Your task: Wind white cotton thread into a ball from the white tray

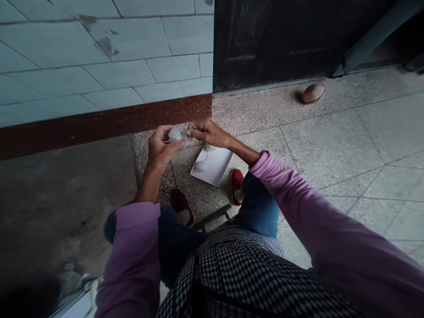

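Note:
My left hand (159, 148) is closed around a whitish, shiny, rounded bundle (176, 133), thumb in front and fingers behind. It looks stringy or crinkled, and I cannot tell its exact kind. On its right side, my right hand (209, 133) has thumb and forefinger pinched together at the bundle's edge; whatever lies between those fingertips is too small to make out. Below both hands, a shallow white tray (217, 170) rests on the floor. Inside it are a small pale ball (199, 166) and, partly hidden by my right hand, another whitish clump (210, 147), with a thin strand between them.
My red shoes (236, 183) flank the tray's near side, beside a dark bar (215, 216). A tiled wall (132, 42) and a dark door (251, 48) stand ahead. A rounded brownish object (313, 93) lies by the door. Blurred items (74, 287) sit lower left.

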`<state>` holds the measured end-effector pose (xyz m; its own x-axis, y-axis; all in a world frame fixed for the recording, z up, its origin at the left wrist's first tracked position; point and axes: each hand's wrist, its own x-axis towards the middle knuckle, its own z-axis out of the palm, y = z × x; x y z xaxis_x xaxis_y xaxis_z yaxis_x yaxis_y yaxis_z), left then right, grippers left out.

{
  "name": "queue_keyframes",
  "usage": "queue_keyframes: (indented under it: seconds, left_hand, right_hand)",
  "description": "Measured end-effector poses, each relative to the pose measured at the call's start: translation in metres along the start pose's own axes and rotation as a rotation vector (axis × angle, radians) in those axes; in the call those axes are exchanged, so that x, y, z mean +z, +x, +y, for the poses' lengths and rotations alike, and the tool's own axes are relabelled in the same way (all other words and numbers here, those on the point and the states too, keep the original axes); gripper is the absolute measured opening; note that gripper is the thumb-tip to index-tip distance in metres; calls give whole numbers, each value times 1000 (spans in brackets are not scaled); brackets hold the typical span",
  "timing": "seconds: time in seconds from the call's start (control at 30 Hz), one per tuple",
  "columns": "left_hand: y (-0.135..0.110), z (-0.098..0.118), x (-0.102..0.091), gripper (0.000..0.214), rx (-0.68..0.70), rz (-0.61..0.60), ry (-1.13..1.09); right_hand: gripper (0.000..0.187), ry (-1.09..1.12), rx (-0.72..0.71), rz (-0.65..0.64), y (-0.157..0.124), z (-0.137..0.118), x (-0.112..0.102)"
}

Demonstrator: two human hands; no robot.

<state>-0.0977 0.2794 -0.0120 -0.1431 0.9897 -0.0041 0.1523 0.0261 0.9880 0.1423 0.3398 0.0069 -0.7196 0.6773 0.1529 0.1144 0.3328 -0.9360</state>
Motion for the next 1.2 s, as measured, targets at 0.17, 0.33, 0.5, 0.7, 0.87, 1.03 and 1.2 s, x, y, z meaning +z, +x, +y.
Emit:
queue_keyframes:
  seconds: [0.17,0.33,0.5,0.7,0.87,1.03,1.2]
  left_hand:
    - [-17,16,5,59,-92,-251,-106]
    - [-24,26,12,59,-154,-342,-334]
    - [-9,16,4,62,-61,-158,-487]
    - [16,-14,-14,67,17,137,-409]
    - [15,-20,-2,72,35,195,-197]
    - [-4,-3,11,59,-31,-122,-128]
    - [-19,11,12,53,-66,-318,-294]
  right_hand:
    - [60,-71,-29,154,6,12,-28]
    - [55,-93,52,179,12,21,-22]
    - [54,-82,134,106,14,20,7]
    - [58,2,88,-196,-1,7,31]
    - [68,206,122,-161,-2,1,10]
    - [68,204,114,81,5,2,-17]
    - [78,174,157,169,9,5,-19]
